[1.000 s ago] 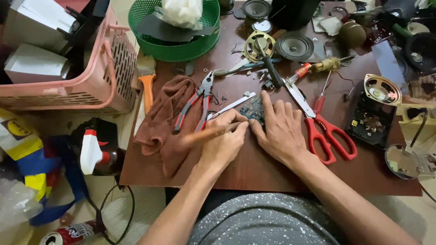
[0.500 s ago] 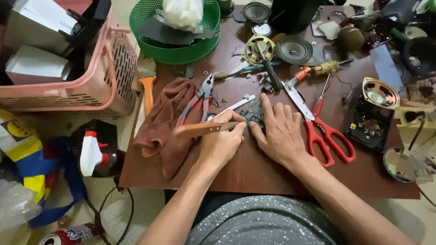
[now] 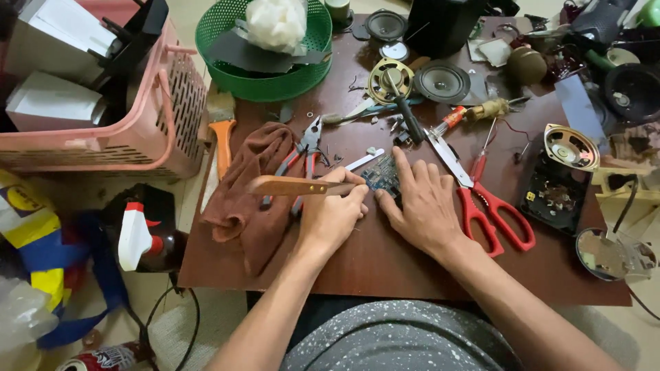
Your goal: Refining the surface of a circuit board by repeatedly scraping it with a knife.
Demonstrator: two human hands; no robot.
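Note:
My left hand (image 3: 333,213) grips a tool with a brown wooden handle (image 3: 289,185), which sticks out to the left; its working end meets a small blue circuit board (image 3: 381,175) on the dark wooden table (image 3: 385,264). My right hand (image 3: 423,203) lies flat with its fingers pressing the board's right side. Much of the board is hidden under my fingers.
Red-handled scissors (image 3: 485,206) lie right of my right hand, red pliers (image 3: 302,154) and a brown cloth (image 3: 251,189) left of my left. A green basket (image 3: 268,75), pink basket (image 3: 137,130), speakers (image 3: 440,81), a spray bottle (image 3: 141,230) and an orange-handled brush (image 3: 221,130) surround them.
Both hands stay on the circuit board. The wooden handle has tipped slightly, otherwise only the camera view has shifted a little.

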